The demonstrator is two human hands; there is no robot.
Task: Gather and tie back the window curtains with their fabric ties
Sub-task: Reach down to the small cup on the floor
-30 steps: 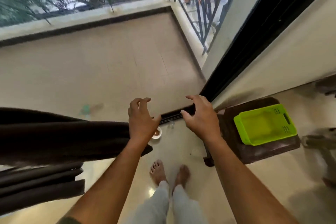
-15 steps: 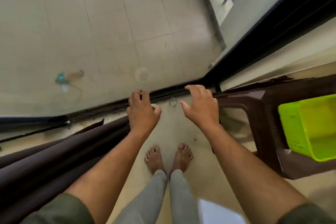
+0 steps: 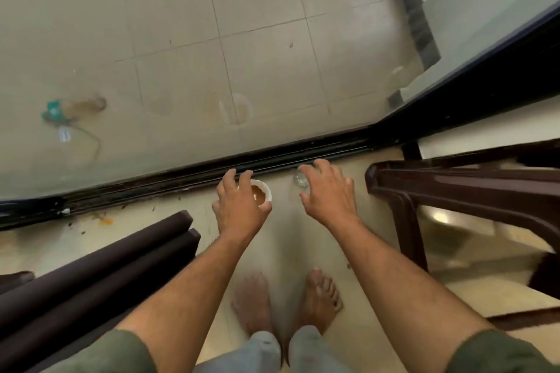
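Note:
The dark brown curtain (image 3: 100, 263) hangs in folds at the lower left, its bottom edge near the floor. My left hand (image 3: 239, 206) is held out in front of me, just right of the curtain, fingers loosely curled and holding nothing. My right hand (image 3: 328, 191) is beside it, about a hand's width to the right, fingers spread and empty. Neither hand touches the curtain. No fabric tie is visible.
A small white bowl (image 3: 263, 192) with brown liquid sits on the floor under my left hand, by the dark sliding-door track (image 3: 181, 179). A small glass object (image 3: 299, 179) lies near it. A dark brown plastic chair (image 3: 454, 191) stands at right. My bare feet (image 3: 285, 300) are below.
The view has tilted down toward the floor. The green basket has left the view. Both hands stay out in front, empty, and the curtain now sits lower left.

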